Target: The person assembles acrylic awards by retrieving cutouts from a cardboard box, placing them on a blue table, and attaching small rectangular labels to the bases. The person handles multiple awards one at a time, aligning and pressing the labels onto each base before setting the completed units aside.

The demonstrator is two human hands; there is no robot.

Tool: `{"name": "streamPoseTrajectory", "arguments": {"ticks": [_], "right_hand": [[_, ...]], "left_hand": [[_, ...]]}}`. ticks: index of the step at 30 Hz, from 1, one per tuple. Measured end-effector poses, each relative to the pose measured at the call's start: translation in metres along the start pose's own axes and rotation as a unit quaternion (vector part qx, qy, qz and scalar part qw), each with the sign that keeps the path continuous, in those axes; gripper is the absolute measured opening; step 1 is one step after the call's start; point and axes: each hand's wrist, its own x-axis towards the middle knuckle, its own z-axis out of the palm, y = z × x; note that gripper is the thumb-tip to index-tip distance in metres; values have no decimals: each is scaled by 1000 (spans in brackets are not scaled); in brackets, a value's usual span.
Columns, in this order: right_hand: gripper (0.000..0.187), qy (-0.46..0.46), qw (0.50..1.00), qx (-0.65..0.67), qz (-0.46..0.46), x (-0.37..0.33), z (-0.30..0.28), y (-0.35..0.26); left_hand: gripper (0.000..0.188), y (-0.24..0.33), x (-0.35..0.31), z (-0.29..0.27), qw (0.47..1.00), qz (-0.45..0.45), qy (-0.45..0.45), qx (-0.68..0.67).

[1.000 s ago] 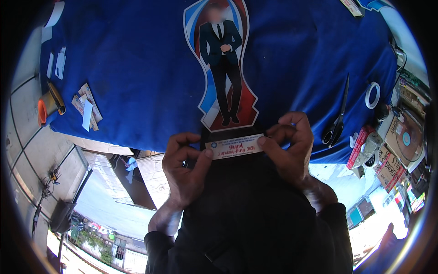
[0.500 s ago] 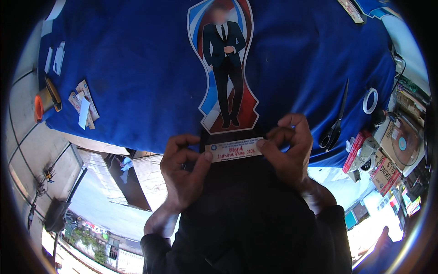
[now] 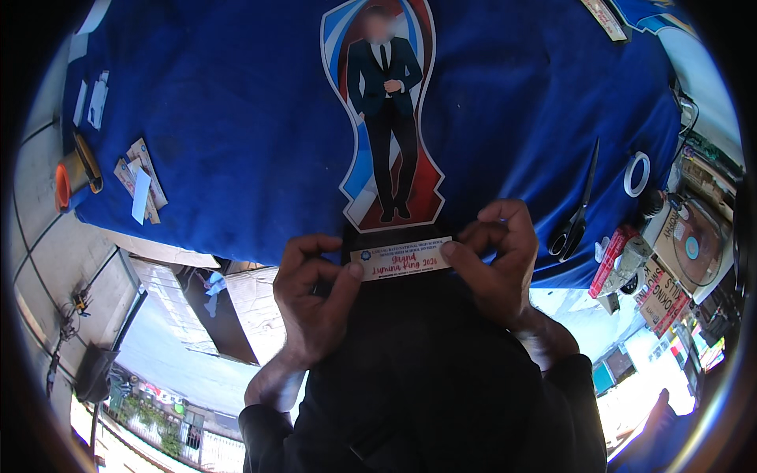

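Observation:
A trophy with a flat cut-out board [image 3: 364, 150] lies on the blue cloth, its black base [image 3: 392, 234] toward me. The board shows a suited figure on red, white and blue. Against the front of the base is a pale printed label strip [image 3: 403, 269]. The thumb of my left hand [image 3: 315, 296] presses the strip's left end, and its fingers curl at the base's left side. My right hand [image 3: 505, 260] has its thumb on the right end, fingers bent at the base's other side. Behind the base, the fingertips are partly hidden.
Black scissors [image 3: 575, 225] and a white tape roll [image 3: 636, 174] lie to the right, near a red box [image 3: 615, 260] and a tape-covered machine [image 3: 694, 244]. Several loose label strips [image 3: 145, 183] lie at left, beside an orange-rimmed roll [image 3: 65, 186]. Blue cloth [image 3: 236, 118] covers the table.
Both hands keep their hold on the strip's ends. The strip looks brighter and its print clearer. The whole scene has shifted slightly left in the picture.

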Motion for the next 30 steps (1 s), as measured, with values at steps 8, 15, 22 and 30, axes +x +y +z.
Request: {"name": "streamPoseTrajectory", "arguments": {"ticks": [8,15,22,30], "right_hand": [[45,2,1000,0,12,1,1,-2],[45,-1,1000,-6,-4,1,1,0],[46,0,1000,-14,2,2,0,-1],[42,-21,997,-76,-18,11,2,-8]], "left_hand": [[17,4,2,1,1000,7,4,26],[16,3,2,1,999,17,6,29],[18,4,4,1,999,24,6,32],[23,-2,11,-3,991,71,-18,113]]}}
